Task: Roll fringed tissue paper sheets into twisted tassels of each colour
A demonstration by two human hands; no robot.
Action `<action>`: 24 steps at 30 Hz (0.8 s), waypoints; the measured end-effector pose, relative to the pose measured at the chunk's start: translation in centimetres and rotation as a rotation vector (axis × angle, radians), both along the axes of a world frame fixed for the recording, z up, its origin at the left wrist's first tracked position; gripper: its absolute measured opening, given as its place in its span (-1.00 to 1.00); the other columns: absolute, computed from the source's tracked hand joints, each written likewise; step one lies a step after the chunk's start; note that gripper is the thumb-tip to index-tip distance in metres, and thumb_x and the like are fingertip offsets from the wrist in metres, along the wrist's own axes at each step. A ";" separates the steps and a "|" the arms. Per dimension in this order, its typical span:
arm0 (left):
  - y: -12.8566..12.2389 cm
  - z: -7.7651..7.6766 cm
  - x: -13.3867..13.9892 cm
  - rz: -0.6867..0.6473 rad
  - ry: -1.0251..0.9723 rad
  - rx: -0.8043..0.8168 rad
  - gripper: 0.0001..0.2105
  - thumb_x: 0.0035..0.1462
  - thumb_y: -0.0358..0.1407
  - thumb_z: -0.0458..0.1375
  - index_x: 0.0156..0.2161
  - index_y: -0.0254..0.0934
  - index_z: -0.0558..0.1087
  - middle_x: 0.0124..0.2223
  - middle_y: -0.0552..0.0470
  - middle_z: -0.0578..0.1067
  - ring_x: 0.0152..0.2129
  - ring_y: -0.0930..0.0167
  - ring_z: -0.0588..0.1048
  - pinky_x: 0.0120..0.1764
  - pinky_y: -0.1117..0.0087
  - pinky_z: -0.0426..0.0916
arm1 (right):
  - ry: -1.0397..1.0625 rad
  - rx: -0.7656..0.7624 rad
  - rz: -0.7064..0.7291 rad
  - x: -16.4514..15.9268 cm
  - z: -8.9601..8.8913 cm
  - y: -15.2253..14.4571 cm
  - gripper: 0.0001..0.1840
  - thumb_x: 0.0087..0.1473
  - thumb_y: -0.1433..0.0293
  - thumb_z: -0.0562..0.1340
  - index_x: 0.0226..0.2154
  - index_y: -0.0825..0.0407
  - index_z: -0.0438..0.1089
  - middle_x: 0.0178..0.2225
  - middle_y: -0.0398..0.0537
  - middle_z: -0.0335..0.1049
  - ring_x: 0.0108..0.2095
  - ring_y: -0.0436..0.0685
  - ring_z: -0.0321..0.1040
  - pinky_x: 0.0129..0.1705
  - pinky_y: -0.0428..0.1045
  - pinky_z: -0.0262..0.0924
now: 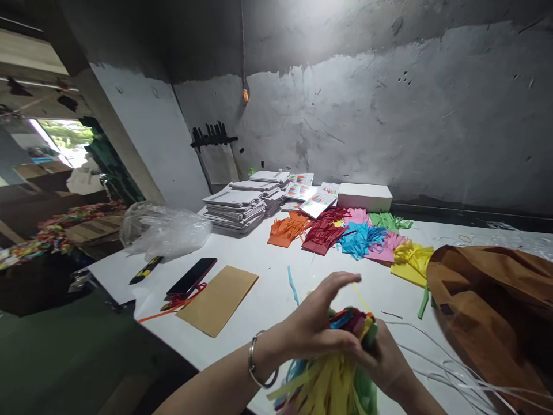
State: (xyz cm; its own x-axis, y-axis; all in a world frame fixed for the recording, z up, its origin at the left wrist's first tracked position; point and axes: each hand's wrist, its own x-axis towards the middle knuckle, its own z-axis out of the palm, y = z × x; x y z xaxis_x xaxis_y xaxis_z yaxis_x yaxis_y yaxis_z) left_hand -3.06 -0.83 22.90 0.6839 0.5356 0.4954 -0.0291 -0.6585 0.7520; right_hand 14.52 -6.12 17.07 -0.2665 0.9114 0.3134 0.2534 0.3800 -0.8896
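Observation:
A bundle of multicoloured paper tassels (330, 383) is gathered at the near edge of the table, its yellow, blue and green fringe hanging downward. My left hand (319, 325), with a silver bangle on the wrist, curls round the front of the bundle's rolled top. The upper digit of that hand is raised and apart from the bundle. My right hand (391, 360) grips the top from the right side; its fingertips are mostly hidden. Beyond the hands lie a blue paper strip (292, 286) and a green strip (424, 302).
Behind lie fringed tissue pieces in orange (285, 229), red (323, 235), blue (360, 237) and yellow (412, 260). White packets (237, 202) are stacked at the back. A phone (192, 278), cutter knife (146, 271) and brown card (220, 297) are left; brown fabric (488, 300) and white cords (449, 357) are right.

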 end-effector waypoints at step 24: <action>-3.0 -8.2 1.7 -0.211 -0.230 -0.755 0.40 -0.42 -0.01 0.57 0.45 -0.05 -0.20 0.27 -0.34 0.33 0.14 -0.04 0.41 0.16 -0.03 0.30 | 0.088 -0.081 -0.160 -0.3 -0.2 -2.2 -0.63 0.08 0.04 0.34 -0.49 -0.02 0.41 -0.48 -0.06 0.44 -0.42 0.16 0.41 -0.37 -0.04 0.29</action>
State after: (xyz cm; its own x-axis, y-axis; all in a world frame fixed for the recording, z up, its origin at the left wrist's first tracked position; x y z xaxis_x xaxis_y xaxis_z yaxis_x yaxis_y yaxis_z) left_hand -1.34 -3.79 14.65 0.7330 0.6524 0.1926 -0.3035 0.0603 0.9509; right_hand 14.27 -8.30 16.83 -0.0913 0.9631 0.2531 0.2251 0.2676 -0.9369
